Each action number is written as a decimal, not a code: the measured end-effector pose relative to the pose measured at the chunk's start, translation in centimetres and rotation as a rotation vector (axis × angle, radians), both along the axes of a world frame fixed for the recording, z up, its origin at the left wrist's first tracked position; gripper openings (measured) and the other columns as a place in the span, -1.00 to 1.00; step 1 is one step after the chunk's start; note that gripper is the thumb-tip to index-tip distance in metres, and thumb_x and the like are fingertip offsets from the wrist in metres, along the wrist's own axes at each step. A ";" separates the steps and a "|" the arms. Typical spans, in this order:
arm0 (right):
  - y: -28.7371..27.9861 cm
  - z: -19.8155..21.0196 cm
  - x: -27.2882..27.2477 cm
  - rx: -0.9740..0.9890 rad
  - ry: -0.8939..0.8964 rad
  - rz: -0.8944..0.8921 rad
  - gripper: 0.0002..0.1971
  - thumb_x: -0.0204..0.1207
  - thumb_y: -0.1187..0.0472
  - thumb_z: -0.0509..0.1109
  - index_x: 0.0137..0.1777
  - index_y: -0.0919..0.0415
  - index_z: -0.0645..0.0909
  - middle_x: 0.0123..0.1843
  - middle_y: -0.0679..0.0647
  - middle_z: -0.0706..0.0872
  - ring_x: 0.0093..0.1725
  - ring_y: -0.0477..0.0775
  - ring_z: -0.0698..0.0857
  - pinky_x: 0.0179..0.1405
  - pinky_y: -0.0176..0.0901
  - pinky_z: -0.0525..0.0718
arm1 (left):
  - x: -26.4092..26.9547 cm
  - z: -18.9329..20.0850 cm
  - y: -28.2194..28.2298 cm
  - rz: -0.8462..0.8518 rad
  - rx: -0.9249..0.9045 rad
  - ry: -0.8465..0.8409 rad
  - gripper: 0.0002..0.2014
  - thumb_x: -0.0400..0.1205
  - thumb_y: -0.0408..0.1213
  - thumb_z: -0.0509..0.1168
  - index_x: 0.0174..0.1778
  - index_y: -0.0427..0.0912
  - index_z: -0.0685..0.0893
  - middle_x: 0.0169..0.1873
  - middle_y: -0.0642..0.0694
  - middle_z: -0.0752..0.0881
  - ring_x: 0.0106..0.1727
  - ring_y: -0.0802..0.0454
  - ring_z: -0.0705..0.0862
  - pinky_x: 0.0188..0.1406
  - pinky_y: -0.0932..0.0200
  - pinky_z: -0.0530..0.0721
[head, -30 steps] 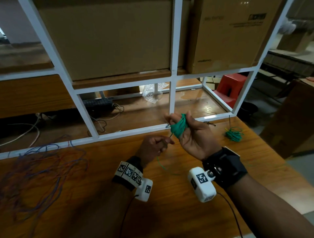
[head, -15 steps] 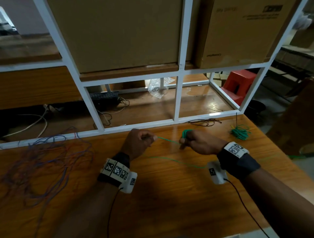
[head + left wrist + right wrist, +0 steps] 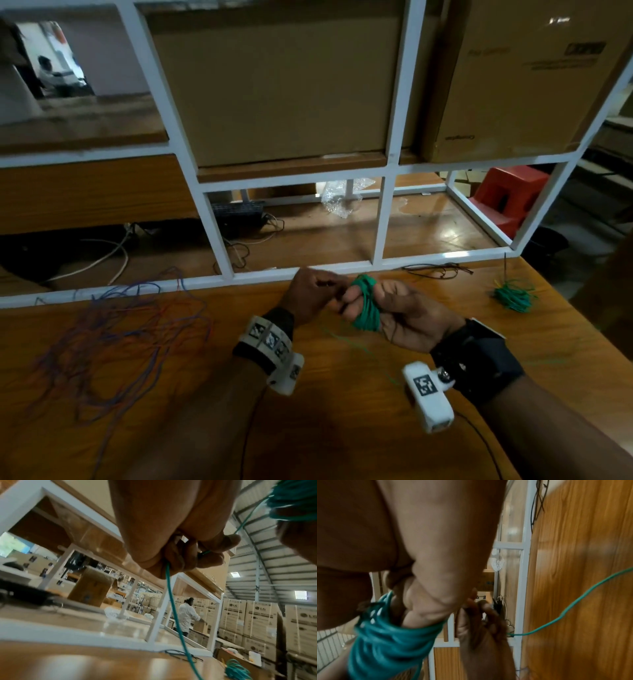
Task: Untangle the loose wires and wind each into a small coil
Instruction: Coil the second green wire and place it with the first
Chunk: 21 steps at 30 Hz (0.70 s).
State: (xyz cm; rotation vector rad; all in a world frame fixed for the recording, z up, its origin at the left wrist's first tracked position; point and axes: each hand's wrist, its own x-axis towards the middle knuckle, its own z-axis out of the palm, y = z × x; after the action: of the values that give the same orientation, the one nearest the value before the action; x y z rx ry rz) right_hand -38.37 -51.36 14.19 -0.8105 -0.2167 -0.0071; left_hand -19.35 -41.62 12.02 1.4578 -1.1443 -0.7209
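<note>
Right hand (image 3: 394,308) wears green wire coil (image 3: 366,308) round fingers; left hand (image 3: 308,294) pinches its loose strand; LG-marked cartons (image 3: 257,622) behind.

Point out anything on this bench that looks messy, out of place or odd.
The tangle of blue and red wires sprawls loose at the table's left, uncoiled. A thin dark wire lies stray by the white frame. The green wire is neatly looped around the right hand; a finished green coil sits far right.
</note>
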 end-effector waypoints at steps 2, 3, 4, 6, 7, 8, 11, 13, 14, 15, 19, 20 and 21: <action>-0.5 0.7 0.7 0.077 0.004 -0.157 -0.58 0.73 0.27 0.39 0.47 0.55 0.51 0.41 0.43 0.70 0.40 0.26 0.73 0.20 -0.12 0.81 | -1.4 -0.9 0.2 -0.006 0.009 0.139 -0.92 0.51 -0.23 0.51 -0.28 -0.08 0.90 -0.44 0.06 0.78 -0.41 0.21 0.68 -0.33 0.26 0.62; -0.9 0.9 1.0 0.065 0.020 -0.281 -0.56 0.75 0.22 0.37 0.49 0.52 0.51 0.46 0.40 0.67 0.42 0.23 0.71 0.15 -0.18 0.82 | -2.0 -1.3 0.2 0.027 0.051 0.124 -0.90 0.57 -0.23 0.50 -0.22 -0.11 0.90 -0.45 0.02 0.76 -0.45 0.18 0.63 -0.39 0.27 0.56; -1.2 1.1 1.3 0.031 0.030 -0.419 -0.58 0.79 0.18 0.29 0.50 0.49 0.52 0.49 0.36 0.67 0.46 0.20 0.68 0.20 -0.21 0.78 | -2.4 -1.9 0.1 0.050 0.087 0.083 -0.89 0.62 -0.22 0.48 -0.16 -0.07 0.90 -0.46 -0.03 0.75 -0.46 0.13 0.58 -0.43 0.27 0.50; -2.0 1.3 2.0 0.007 0.069 -0.631 -0.62 0.83 0.16 0.15 0.46 0.39 0.56 0.46 0.27 0.72 0.54 0.12 0.62 0.40 -0.24 0.63 | -3.0 -3.3 0.4 0.051 0.122 0.103 -0.87 0.66 -0.17 0.45 -0.15 0.08 0.89 -0.49 -0.08 0.70 -0.50 0.06 0.50 -0.50 0.23 0.43; -2.3 1.5 2.2 -0.016 0.093 -0.711 -0.63 0.83 0.13 0.15 0.44 0.34 0.59 0.46 0.23 0.73 0.57 0.08 0.59 0.38 -0.32 0.60 | -3.2 -4.0 0.6 0.040 0.130 0.148 -0.89 0.67 -0.17 0.45 -0.11 0.07 0.89 -0.51 -0.10 0.68 -0.53 0.07 0.48 -0.52 0.23 0.42; -2.7 1.9 2.3 -0.041 0.103 -0.781 -0.63 0.82 0.11 0.16 0.43 0.32 0.60 0.45 0.20 0.74 0.58 0.07 0.58 0.29 -0.37 0.66 | -3.3 -4.5 0.9 0.030 0.128 0.178 -0.90 0.67 -0.18 0.44 -0.04 -0.01 0.88 -0.52 -0.12 0.67 -0.56 0.08 0.47 -0.53 0.23 0.42; -4.7 2.8 1.8 -0.187 0.102 -0.980 -0.68 0.85 0.15 0.16 0.37 0.28 0.65 0.42 0.24 0.75 0.52 0.07 0.64 0.26 -0.21 0.70 | -3.5 -6.0 2.2 0.069 0.130 0.188 -0.83 0.68 -0.30 0.41 0.01 -0.33 0.84 -0.60 -0.04 0.64 -0.63 0.14 0.45 -0.58 0.28 0.41; -6.5 2.4 1.3 -0.597 0.193 -1.116 -0.73 0.83 0.15 0.24 0.23 0.18 0.77 0.38 0.18 0.77 0.45 0.04 0.69 0.41 -0.05 0.64 | -3.1 -6.5 3.0 0.118 0.127 0.159 -0.83 0.70 -0.37 0.37 0.01 -0.40 0.83 -0.64 0.06 0.58 -0.65 0.22 0.43 -0.59 0.35 0.39; -7.0 2.1 1.1 -0.891 0.278 -1.119 -0.76 0.81 0.15 0.28 0.20 0.19 0.77 0.34 0.13 0.79 0.39 0.03 0.71 0.43 0.01 0.64 | -2.8 -6.5 3.3 0.125 0.117 0.125 -0.83 0.71 -0.37 0.36 0.01 -0.38 0.84 -0.64 0.08 0.57 -0.64 0.24 0.42 -0.58 0.36 0.39; -7.4 1.1 1.0 -1.217 0.386 -1.074 -0.79 0.80 0.15 0.31 0.20 0.22 0.74 0.28 0.11 0.80 0.33 0.06 0.74 0.42 0.07 0.66 | -2.6 -6.0 3.7 0.120 0.096 0.072 -0.83 0.71 -0.36 0.36 0.00 -0.34 0.85 -0.63 0.09 0.57 -0.62 0.23 0.44 -0.55 0.34 0.41; -6.8 -1.7 0.3 -1.782 0.577 -0.644 -0.74 0.78 -0.08 0.27 0.09 0.07 0.67 0.10 0.04 0.79 0.11 0.11 0.77 0.16 0.12 0.73 | 0.0 -3.4 4.4 0.155 -0.009 -0.109 -0.87 0.68 -0.29 0.42 -0.04 -0.22 0.87 -0.57 0.06 0.67 -0.51 0.17 0.58 -0.44 0.29 0.56; -6.3 -1.6 -0.1 -1.768 0.574 -0.560 -0.68 0.77 -0.18 0.24 0.06 0.00 0.70 0.04 -0.02 0.79 0.06 0.03 0.76 0.12 0.09 0.73 | 0.7 -2.7 4.7 0.164 -0.033 -0.162 -0.86 0.66 -0.23 0.45 -0.06 -0.21 0.87 -0.54 0.05 0.71 -0.50 0.16 0.63 -0.43 0.27 0.61; -5.9 -1.4 -0.5 -1.769 0.581 -0.486 -0.62 0.73 -0.27 0.24 0.03 -0.04 0.73 -0.01 -0.07 0.79 -0.01 -0.04 0.75 0.07 0.06 0.73 | 1.4 -2.1 4.9 0.159 -0.051 -0.229 -0.82 0.63 -0.15 0.46 -0.09 -0.20 0.87 -0.51 0.05 0.74 -0.48 0.16 0.67 -0.42 0.25 0.65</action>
State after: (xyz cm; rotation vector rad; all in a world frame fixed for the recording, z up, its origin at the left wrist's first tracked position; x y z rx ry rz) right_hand -38.85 -57.21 12.75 -2.5480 0.6670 -0.0387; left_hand -17.93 -36.76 9.88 1.5977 -1.1937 -0.4195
